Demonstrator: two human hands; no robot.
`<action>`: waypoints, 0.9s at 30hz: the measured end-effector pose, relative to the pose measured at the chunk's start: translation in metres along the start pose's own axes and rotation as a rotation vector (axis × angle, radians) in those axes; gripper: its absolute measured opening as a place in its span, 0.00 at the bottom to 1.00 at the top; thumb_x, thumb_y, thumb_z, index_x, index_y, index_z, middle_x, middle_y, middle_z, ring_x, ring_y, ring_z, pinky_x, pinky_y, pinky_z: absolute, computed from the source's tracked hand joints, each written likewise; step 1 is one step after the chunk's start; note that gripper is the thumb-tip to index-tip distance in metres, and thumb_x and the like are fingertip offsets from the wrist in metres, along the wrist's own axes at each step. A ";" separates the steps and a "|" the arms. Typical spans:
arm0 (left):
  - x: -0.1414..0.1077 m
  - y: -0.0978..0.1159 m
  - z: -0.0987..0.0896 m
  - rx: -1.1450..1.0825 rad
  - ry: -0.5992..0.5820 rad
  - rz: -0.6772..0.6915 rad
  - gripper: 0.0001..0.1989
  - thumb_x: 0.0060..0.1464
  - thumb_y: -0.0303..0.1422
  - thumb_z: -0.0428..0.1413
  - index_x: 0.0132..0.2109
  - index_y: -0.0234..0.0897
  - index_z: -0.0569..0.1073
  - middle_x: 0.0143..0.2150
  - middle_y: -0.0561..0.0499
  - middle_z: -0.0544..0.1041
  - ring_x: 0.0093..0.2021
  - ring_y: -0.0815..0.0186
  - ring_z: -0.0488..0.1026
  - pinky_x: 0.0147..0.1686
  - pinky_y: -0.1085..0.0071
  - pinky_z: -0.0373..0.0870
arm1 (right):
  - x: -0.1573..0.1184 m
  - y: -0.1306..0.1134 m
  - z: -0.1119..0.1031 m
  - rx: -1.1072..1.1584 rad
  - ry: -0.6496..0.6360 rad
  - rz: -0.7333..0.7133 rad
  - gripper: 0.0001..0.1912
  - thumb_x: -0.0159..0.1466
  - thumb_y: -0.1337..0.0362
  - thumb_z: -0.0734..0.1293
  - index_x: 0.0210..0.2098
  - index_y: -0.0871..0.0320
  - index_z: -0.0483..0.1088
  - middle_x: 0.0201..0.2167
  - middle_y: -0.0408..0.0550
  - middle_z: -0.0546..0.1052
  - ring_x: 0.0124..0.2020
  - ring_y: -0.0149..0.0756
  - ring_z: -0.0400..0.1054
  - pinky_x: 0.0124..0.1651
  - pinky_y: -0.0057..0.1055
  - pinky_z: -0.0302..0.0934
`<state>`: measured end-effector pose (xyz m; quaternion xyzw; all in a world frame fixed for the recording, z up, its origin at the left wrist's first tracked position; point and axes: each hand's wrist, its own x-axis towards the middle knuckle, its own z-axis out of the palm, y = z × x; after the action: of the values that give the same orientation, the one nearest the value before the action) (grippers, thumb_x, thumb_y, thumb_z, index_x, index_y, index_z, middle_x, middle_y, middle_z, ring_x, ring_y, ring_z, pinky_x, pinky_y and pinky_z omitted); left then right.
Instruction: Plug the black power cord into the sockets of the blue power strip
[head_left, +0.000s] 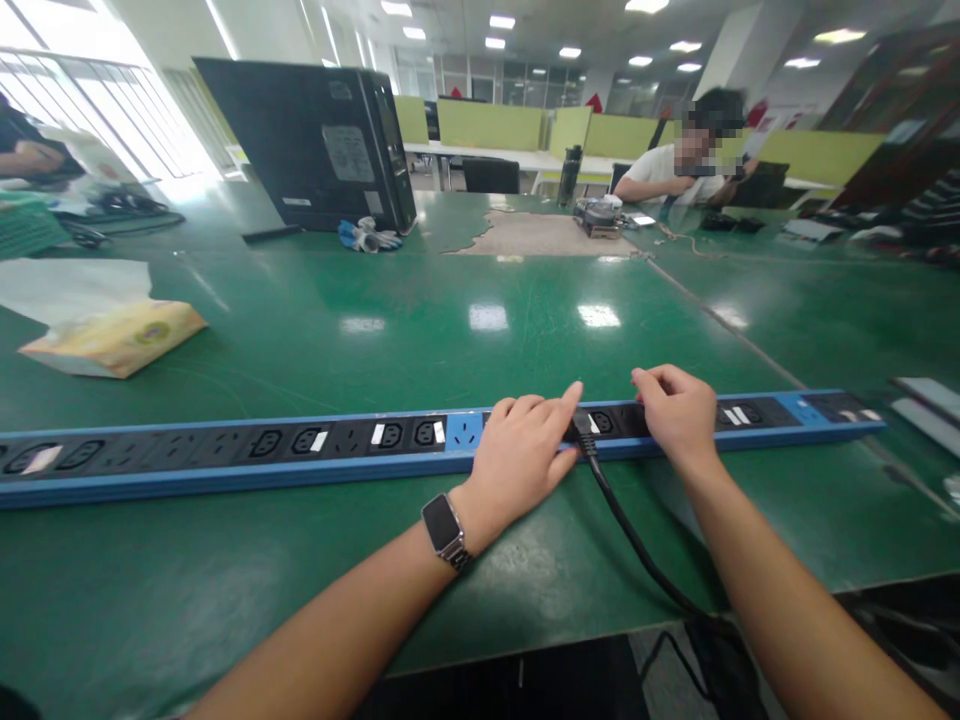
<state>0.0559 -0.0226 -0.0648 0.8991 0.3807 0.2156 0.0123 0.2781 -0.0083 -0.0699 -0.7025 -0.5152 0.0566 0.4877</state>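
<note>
A long blue power strip (pixel 285 470) with black socket modules lies across the green table. My left hand (pixel 521 450), with a watch (pixel 442 523) on its wrist, grips the strip across its width, thumb on the near side and fingers at the far edge. Between its index finger and thumb, a black plug (pixel 583 428) sits at a socket, its power cord (pixel 637 545) running down over the table's front edge. My right hand (pixel 679 410) is closed in a pinch over the strip, right of the plug. Whatever its fingertips hold, if anything, cannot be made out.
A tissue pack (pixel 120 335) lies at the left. Farther back stand a black computer case (pixel 300 140) and gloves (pixel 367 236). A person (pixel 675 170) sits across the table, near a small device (pixel 600 215). Another person's arm (pixel 34 158) shows at far left.
</note>
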 end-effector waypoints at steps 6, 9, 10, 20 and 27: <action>-0.003 -0.006 0.002 0.130 -0.042 -0.118 0.31 0.55 0.50 0.55 0.58 0.34 0.67 0.53 0.40 0.73 0.54 0.52 0.67 0.53 0.55 0.61 | -0.043 -0.044 0.000 0.060 -0.464 -0.037 0.19 0.56 0.51 0.67 0.41 0.57 0.73 0.17 0.38 0.70 0.19 0.31 0.62 0.26 0.27 0.55; -0.002 -0.006 0.002 0.132 -0.055 -0.130 0.32 0.55 0.51 0.55 0.58 0.34 0.66 0.52 0.41 0.74 0.52 0.52 0.69 0.51 0.56 0.62 | -0.055 -0.064 -0.002 -0.003 -0.431 -0.105 0.16 0.57 0.55 0.67 0.41 0.59 0.73 0.17 0.39 0.70 0.19 0.30 0.62 0.25 0.28 0.54; -0.002 -0.006 0.002 0.133 -0.056 -0.130 0.32 0.54 0.52 0.56 0.59 0.34 0.66 0.51 0.41 0.74 0.51 0.52 0.69 0.50 0.56 0.62 | -0.056 -0.068 -0.006 0.008 -0.372 -0.112 0.16 0.58 0.55 0.66 0.40 0.59 0.74 0.17 0.39 0.70 0.18 0.30 0.62 0.25 0.28 0.54; -0.003 -0.006 0.002 0.160 -0.047 -0.123 0.34 0.55 0.53 0.54 0.59 0.33 0.66 0.51 0.40 0.74 0.51 0.52 0.69 0.51 0.56 0.61 | 0.004 -0.014 -0.079 -0.140 -0.216 0.102 0.22 0.50 0.46 0.71 0.35 0.57 0.77 0.17 0.45 0.74 0.18 0.35 0.64 0.22 0.31 0.54; -0.003 -0.006 0.004 0.166 -0.024 -0.121 0.33 0.55 0.53 0.54 0.58 0.34 0.66 0.51 0.41 0.74 0.51 0.52 0.69 0.50 0.56 0.61 | 0.019 0.024 -0.100 -0.169 -0.278 0.191 0.21 0.47 0.47 0.72 0.32 0.57 0.77 0.17 0.47 0.74 0.19 0.37 0.65 0.25 0.34 0.54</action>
<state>0.0514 -0.0196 -0.0709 0.8750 0.4505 0.1715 -0.0449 0.3609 -0.0561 -0.0281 -0.7721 -0.5116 0.1555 0.3435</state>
